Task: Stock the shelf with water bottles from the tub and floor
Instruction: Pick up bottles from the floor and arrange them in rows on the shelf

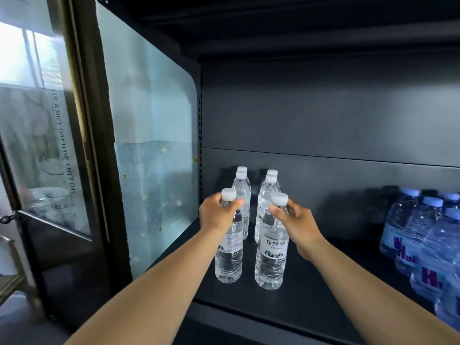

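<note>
Two clear water bottles with white caps stand upright on the dark shelf (pixel 311 290), side by side. My left hand (pixel 216 215) grips the neck of the left bottle (pixel 229 255) just under its cap. My right hand (pixel 296 220) grips the neck of the right bottle (pixel 271 260) the same way. Behind them stand two short rows of the same bottles, the left row (pixel 242 192) and the right row (pixel 267 195), reaching toward the shelf's back wall.
Shrink-wrapped packs of blue bottles (pixel 428 235) fill the shelf's right side. A pale blue sheet (pixel 151 150) covers the shelf's left wall. A dark-framed glass door (pixel 49 150) stands further left. The upper shelf (pixel 298 26) hangs overhead.
</note>
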{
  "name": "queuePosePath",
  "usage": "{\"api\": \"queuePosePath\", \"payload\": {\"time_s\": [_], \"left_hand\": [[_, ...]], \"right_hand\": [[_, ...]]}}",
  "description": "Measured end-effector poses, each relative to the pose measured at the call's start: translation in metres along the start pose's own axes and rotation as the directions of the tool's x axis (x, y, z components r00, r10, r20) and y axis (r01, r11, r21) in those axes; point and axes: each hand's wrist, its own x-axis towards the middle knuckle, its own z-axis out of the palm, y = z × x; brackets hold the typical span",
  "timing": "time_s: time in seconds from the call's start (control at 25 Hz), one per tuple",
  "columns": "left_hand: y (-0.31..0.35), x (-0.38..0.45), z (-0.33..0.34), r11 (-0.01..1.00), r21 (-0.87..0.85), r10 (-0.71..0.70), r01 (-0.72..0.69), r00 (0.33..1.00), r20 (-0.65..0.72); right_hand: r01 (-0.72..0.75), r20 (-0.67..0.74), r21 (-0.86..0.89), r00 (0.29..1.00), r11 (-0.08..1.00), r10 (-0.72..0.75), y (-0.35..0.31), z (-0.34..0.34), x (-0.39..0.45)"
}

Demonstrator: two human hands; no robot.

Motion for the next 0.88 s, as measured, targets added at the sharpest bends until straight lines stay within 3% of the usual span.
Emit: {"api": "queuePosePath", "payload": {"time_s": [0.12,0.24,0.4,0.48,0.72,0.88], "left_hand": [[-0.014,-0.008,-0.010,0.998,-0.069,0.027,-0.017,0.988,0.150],[-0.041,-0.022,-0.014,0.983,-0.166,-0.016,0.078,0.937,0.349],[-0.093,-0.028,-0.002,0.964,-0.215,-0.055,0.157,0.907,0.417],[-0.105,-0.032,0.006,0.962,-0.237,-0.024,0.137,0.904,0.426],[-0.131,-0.019,0.038,0.970,-0.243,0.042,0.030,0.957,0.286],[-0.148,-0.003,0.061,0.984,-0.174,0.067,-0.030,0.975,0.212]], "right_hand": [[-0.013,-0.009,0.040,1.000,0.999,0.014,0.013,0.004,-0.006],[-0.072,0.066,0.098,0.996,0.993,0.065,0.041,0.002,-0.017],[-0.093,0.029,0.043,0.995,0.995,0.092,0.083,0.009,-0.032],[-0.099,-0.043,0.031,0.994,0.995,0.100,0.101,0.015,-0.034],[-0.134,-0.057,-0.123,0.990,0.983,0.127,0.120,0.026,-0.021],[-0.120,-0.085,-0.137,0.990,0.983,0.109,0.124,0.036,-0.004]]}}
